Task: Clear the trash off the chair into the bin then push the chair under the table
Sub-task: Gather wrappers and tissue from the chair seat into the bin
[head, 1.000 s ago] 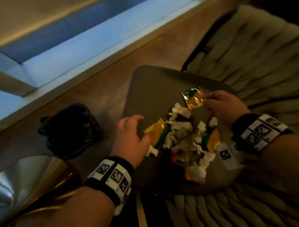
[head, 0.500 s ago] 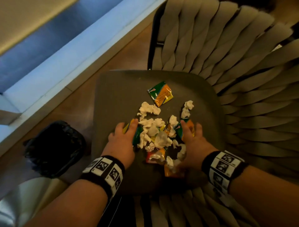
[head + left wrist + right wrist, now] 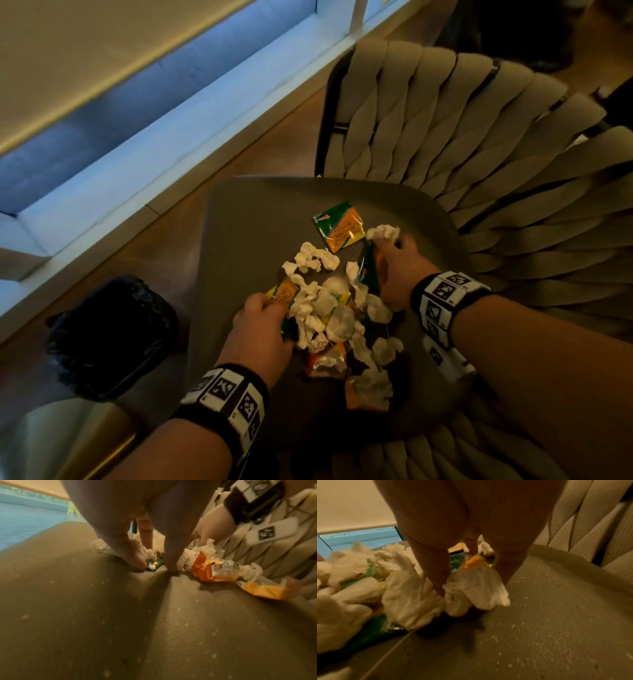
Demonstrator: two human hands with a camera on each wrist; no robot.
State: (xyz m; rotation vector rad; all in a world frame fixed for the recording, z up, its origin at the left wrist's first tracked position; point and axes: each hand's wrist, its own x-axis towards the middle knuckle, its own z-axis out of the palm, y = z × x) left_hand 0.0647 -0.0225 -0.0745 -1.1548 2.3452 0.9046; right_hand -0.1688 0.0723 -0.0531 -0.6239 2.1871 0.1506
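Observation:
A pile of trash (image 3: pixel 329 308), crumpled white tissues and orange-green wrappers, lies on the grey chair seat (image 3: pixel 246 222). One flat wrapper (image 3: pixel 339 226) lies apart at the far side. My left hand (image 3: pixel 263 318) stands at the pile's left edge, its fingers (image 3: pixel 135 559) straight and pressing into the cushion with a green wrapper (image 3: pixel 154 565) between them. My right hand (image 3: pixel 387 253) is on the pile's right side. It grips a green-orange wrapper (image 3: pixel 368 270) and a white tissue (image 3: pixel 471 588), with another tissue (image 3: pixel 383 233) at its fingertips.
A black-lined bin (image 3: pixel 109 335) stands on the wooden floor left of the chair. The woven chair back (image 3: pixel 479 154) curves round the far and right sides. A window sill (image 3: pixel 171 137) runs along the left. A shiny gold object (image 3: pixel 68 445) sits at the bottom left.
The right hand dropped the flat wrapper at the far side, came to the pile, then reached out to the far tissue and took hold. The left hand has pressed in at the pile's left edge.

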